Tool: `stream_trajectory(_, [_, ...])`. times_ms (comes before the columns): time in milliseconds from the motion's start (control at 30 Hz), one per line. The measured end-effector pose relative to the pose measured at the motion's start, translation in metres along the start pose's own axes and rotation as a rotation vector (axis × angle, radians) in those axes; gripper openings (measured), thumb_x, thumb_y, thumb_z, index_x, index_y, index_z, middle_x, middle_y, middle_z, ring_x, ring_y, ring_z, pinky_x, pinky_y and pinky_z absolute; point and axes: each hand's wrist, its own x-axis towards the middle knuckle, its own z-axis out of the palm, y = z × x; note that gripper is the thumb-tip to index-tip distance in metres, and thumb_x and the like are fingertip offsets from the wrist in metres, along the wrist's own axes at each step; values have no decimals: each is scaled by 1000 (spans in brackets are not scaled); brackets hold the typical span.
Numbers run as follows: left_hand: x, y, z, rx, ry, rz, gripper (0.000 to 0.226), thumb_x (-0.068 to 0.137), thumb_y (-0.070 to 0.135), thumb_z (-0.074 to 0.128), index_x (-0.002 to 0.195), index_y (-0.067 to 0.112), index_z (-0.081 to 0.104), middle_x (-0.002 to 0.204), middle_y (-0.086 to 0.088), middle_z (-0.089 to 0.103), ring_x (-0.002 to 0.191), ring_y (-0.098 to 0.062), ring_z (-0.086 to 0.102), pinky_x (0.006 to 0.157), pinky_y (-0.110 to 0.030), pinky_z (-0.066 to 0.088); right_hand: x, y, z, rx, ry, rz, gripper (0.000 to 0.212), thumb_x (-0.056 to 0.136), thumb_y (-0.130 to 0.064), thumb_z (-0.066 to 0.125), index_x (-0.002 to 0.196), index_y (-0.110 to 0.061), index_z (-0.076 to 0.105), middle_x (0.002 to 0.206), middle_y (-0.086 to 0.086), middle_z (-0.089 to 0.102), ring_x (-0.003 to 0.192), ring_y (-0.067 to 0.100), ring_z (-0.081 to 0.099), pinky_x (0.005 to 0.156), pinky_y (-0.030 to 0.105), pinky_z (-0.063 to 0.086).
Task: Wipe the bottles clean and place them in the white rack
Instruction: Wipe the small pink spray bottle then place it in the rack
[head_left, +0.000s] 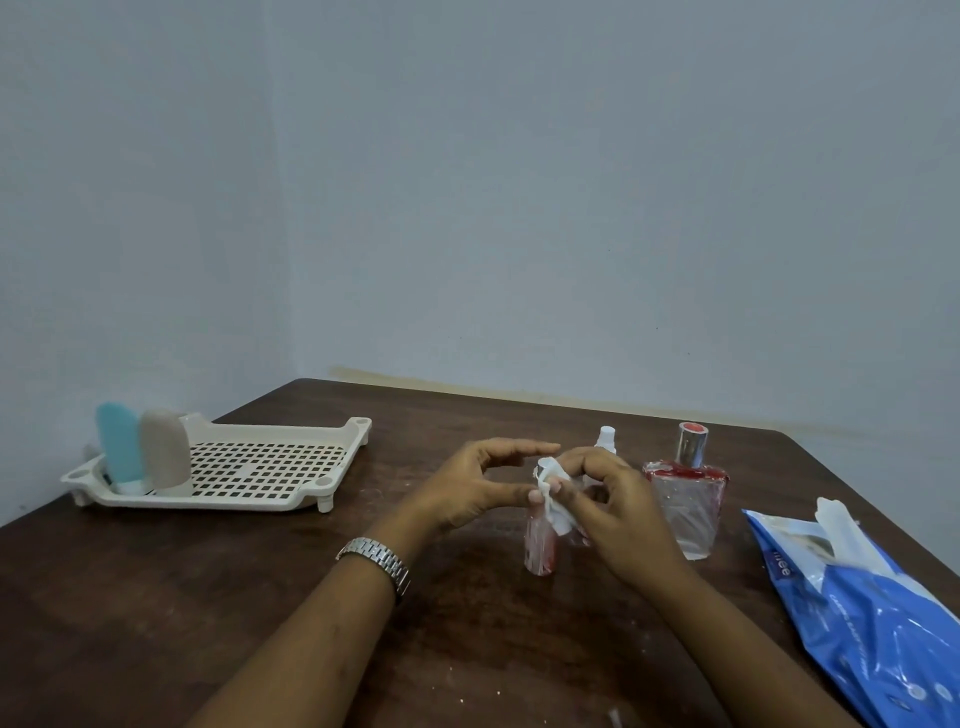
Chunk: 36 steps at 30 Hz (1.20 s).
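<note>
Head camera looked down on a dark wooden worktop (467, 649), and the count read two in, three to go. Over on the far left the white rack (270, 467) sat with a blue bottle (118, 447) and a beige bottle (165, 449) standing side by side at its left end, so those two looked finished with. Centre stage, the action was on a small red bottle (540, 548), upright, its base at or just off the worktop; I couldn't tell which. The right hand (618, 512) had its fingers curled in, pinching a crumpled white wipe (555, 493) against the bottle's upper part, right around the cap. The left hand (467, 486), wristwatch (376, 561) below it, was spread in a loose arch: fingers stretched almost straight over the top of the cap, thumb tip resting against the bottle's neck, steadying rather than clutching, as far as I could judge. So this was the wiping stage on bottle number three, and red smears lower down suggested there was more of it to clean. Behind the hands waited a slim white-capped bottle (605, 440), mostly hidden, and just right of it a larger glass bottle (687, 512) with red shoulders and a silver cap, neither one touched. Near right lay a blue pack (872, 613) with a white sheet poking out, presumably fresh wipes. By my reckoning the job was under halfway, with plenty of room left in that rack.
</note>
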Motion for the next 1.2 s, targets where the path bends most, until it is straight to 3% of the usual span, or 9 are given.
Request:
stream_trajectory(167, [2,2,4,-79,-24,17,38,77,15,75,113,24,69,121,6,67,121,-9,55,102,-37,45,-1,1,-2,-162,83,-77,21,83,-21,67,77,-39,55,86,-13,59,86,4,53,64,10,40])
stream_trajectory(300, [2,4,7,-120,-29,19,31,82,6,69,113,13,68,118,9,68,115,-6,59,88,-23,51,-2,1,0,-175,122,-88,25,84,-22,66,80,-43,54,87,-16,59,89,5,53,63,17,40])
stream_trajectory(467, [4,2,8,-157,-37,3,24,85,6,65,107,14,69,122,11,64,116,-5,58,89,-24,51,-1,6,1,-104,129,-6,7,83,-20,68,85,-27,67,88,-12,63,89,11,57,68,30,47])
stream_trajectory(567, [4,3,12,-185,-72,8,22,89,0,60,108,9,66,121,15,60,112,-3,60,86,-20,51,-1,5,0,-68,130,4,15,82,-14,68,83,-29,68,86,-13,64,89,10,58,71,32,47])
stream_trajectory(767, [5,2,14,-150,-69,30,23,90,10,61,112,10,66,134,5,55,118,-9,58,95,-25,49,-1,6,0,-77,115,-5,13,85,-12,65,88,-24,68,90,-12,64,91,10,58,74,31,48])
stream_trajectory(1000, [5,4,11,-136,-37,-14,28,95,20,52,117,8,64,123,9,62,108,-6,62,90,-22,50,-1,6,3,-100,168,14,15,89,-18,60,84,-32,61,88,-15,59,88,7,56,70,29,46])
stream_trajectory(1100, [4,4,9,-147,4,-48,26,96,23,48,117,18,63,106,8,69,99,-4,65,84,-19,51,-1,6,3,-58,199,69,18,90,-17,57,87,-34,59,96,-18,53,95,5,52,77,23,45])
stream_trajectory(1200, [4,3,6,-161,49,-59,25,95,28,48,112,24,66,110,8,70,103,-6,64,82,-18,49,-2,6,3,-85,210,58,16,92,-16,55,94,-31,60,98,-16,53,96,2,52,75,15,42])
